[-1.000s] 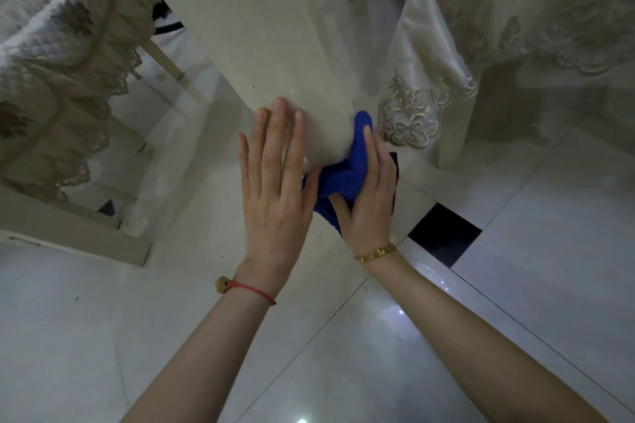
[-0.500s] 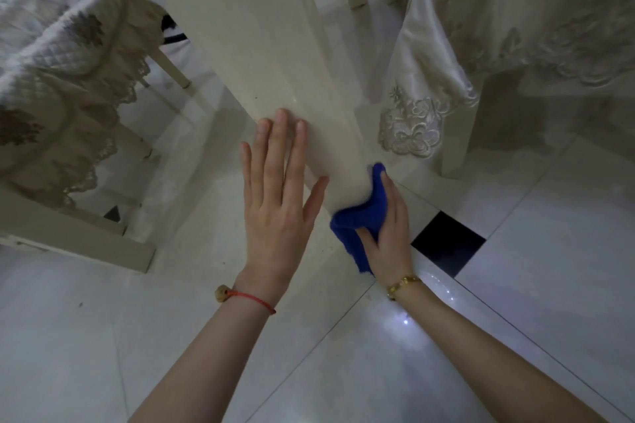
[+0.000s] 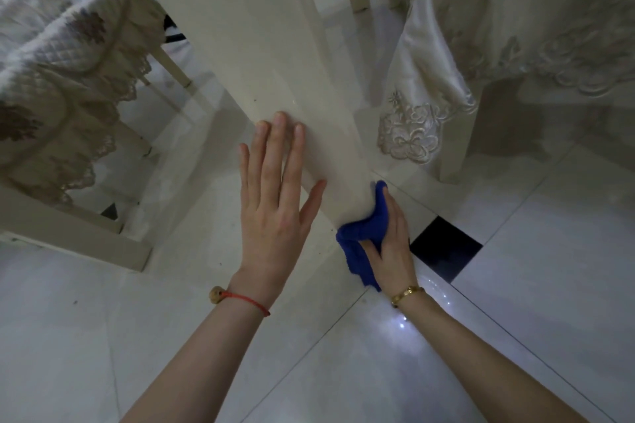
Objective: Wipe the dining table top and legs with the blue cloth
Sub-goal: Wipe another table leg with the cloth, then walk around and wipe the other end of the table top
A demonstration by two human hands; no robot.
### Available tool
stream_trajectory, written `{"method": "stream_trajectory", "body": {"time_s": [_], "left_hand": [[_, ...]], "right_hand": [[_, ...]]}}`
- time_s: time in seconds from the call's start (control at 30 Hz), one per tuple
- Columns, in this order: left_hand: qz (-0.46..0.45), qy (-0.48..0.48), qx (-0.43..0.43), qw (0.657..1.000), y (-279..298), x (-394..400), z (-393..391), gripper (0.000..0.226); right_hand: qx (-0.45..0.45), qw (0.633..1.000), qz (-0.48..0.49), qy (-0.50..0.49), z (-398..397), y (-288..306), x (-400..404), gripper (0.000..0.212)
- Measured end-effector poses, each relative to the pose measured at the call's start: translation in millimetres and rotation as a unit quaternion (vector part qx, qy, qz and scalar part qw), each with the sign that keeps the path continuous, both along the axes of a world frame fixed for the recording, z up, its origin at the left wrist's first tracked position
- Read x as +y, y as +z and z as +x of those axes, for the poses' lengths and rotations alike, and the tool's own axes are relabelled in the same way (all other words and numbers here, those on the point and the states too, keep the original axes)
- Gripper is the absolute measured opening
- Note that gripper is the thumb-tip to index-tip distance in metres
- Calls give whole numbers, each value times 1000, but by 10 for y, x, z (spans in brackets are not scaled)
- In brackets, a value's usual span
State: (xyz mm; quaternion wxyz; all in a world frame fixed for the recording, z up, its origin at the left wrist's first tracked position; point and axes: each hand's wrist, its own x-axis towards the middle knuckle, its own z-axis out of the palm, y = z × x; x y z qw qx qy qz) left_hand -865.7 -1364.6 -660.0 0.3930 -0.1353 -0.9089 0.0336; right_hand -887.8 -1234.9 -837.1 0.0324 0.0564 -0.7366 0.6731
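A thick cream table leg [image 3: 247, 55] runs from the top of the view down to the tiled floor. My left hand [image 3: 275, 206] lies flat and open against the leg's lower front face, fingers spread. The blue cloth [image 3: 360, 237] is bunched around the foot of the leg on its right side. My right hand [image 3: 391, 244] grips the cloth and presses it against the leg just above the floor. The table top is out of view.
A chair with a quilted lace-edged cover [image 3: 65, 79] stands at the left, its cream base rail [image 3: 79, 237] close to the leg. A chair draped in embroidered satin [image 3: 498, 45] is at the right. Glossy white floor tiles with a black inset [image 3: 446, 247] lie below.
My right hand has slid the blue cloth down the table leg to its foot near the floor. My left hand has stayed flat on the leg.
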Motion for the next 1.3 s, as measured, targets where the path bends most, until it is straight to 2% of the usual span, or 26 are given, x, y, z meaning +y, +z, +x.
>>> {"method": "stream_trajectory", "body": {"time_s": [0.13,0.2,0.27,0.37,0.47,0.63,0.73,0.83,0.9,1.0,1.1,1.23,1.3], "left_hand": [[17,-12,-3,1000,17,-3,-1,66],[21,-13,-6,1000,20,-4,-7,67],[20,-10,-8,1000,14,-1,-3,67],[13,-2,-5,1000,6,-5,-5,67],[19,1,-4,1000,-4,23,2,66],[21,-8,-9,1000,-17,-11,21,66],[59,-15,-17,998,-30,33,103,61],[127,-22,-49,990,65,204,284,53],[168,-29,-110,979,239,310,460,49],[207,-16,-271,940,681,378,751,50],[250,-8,-405,880,1261,344,1031,47],[323,32,-565,758,2323,287,1421,32],[346,62,-613,707,2974,307,1622,27]], "right_hand": [[171,981,61,-71,-93,627,-119,81],[207,973,68,-83,-106,696,-149,80],[186,977,79,-68,-105,531,-130,85],[62,995,68,-33,-44,68,-55,96],[-47,997,54,6,22,-206,58,100],[-50,989,140,4,134,-210,149,88],[-23,972,235,10,260,-73,365,78],[-34,951,307,23,493,349,696,76],[-66,941,330,27,640,768,937,75],[-126,924,359,33,874,1539,1295,68],[-143,897,417,39,1121,2411,1619,65],[-194,864,463,32,1546,3777,1969,67],[-216,858,465,16,1786,4499,2105,67]]}}
